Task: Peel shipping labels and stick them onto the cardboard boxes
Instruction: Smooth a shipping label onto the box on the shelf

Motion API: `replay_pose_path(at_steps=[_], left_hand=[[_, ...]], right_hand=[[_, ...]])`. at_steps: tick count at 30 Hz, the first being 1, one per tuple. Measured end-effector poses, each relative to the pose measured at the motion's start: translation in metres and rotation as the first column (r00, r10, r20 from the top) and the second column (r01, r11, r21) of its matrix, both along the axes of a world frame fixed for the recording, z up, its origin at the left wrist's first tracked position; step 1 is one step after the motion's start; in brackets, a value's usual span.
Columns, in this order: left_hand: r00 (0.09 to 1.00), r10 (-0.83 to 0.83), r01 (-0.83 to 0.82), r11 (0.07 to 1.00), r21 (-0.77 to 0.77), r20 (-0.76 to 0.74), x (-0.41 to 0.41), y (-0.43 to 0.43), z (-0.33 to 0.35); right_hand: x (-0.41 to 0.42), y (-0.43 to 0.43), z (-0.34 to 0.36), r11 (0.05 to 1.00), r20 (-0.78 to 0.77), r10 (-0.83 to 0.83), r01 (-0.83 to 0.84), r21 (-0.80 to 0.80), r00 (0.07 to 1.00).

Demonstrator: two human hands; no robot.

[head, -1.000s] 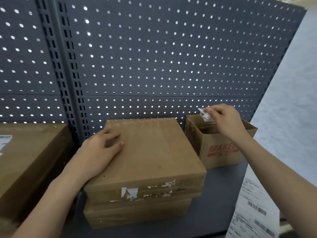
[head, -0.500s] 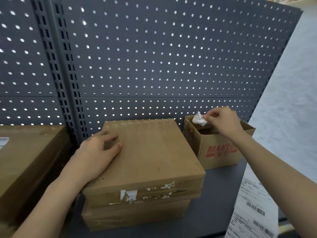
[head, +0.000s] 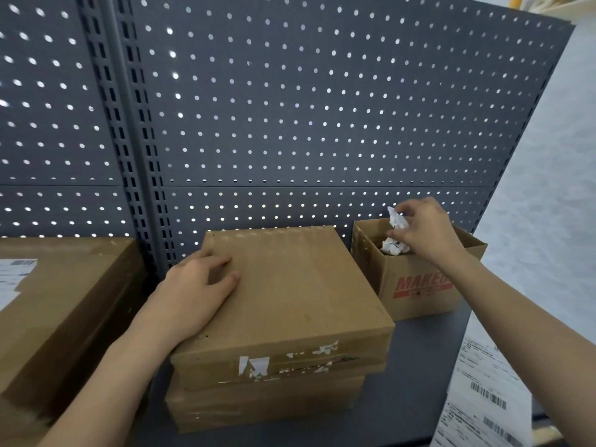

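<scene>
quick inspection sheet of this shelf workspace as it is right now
surface: dark grey shelf carrying the boxes
job's things: stacked cardboard boxes, top face unlabelled; left box bearing a label; label sheets lower right
clutter: crumpled paper inside the small open box
hands: left hand rests flat on the stacked cardboard boxes; right hand pinches a paper wad above the small open box
cables: nothing seen
surroundings: perforated back panel

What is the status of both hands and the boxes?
Left hand flat on top box. Right hand pinches crumpled paper over small open box. Label sheets at right edge.
</scene>
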State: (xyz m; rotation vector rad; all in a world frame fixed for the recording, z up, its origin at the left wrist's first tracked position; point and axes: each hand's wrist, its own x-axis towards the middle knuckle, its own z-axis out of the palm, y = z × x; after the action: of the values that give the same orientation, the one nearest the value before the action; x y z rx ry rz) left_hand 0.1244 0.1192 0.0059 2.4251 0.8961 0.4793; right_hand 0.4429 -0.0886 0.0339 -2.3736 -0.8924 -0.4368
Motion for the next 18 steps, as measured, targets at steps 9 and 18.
replay_pose_path(at_steps=[9, 18], left_hand=[[1.000, 0.003, -0.002, 0.998, 0.058, -0.014, -0.001, -0.002, 0.001], [0.999, -0.009, 0.004, 0.993, 0.120, 0.045, 0.001, -0.007, 0.005]], right_hand=[[0.002, -0.001, -0.009, 0.998, 0.020, 0.004, -0.003, -0.058, 1.000], [0.002, -0.005, -0.015, 0.998, -0.065, 0.061, -0.062, -0.002, 0.996]])
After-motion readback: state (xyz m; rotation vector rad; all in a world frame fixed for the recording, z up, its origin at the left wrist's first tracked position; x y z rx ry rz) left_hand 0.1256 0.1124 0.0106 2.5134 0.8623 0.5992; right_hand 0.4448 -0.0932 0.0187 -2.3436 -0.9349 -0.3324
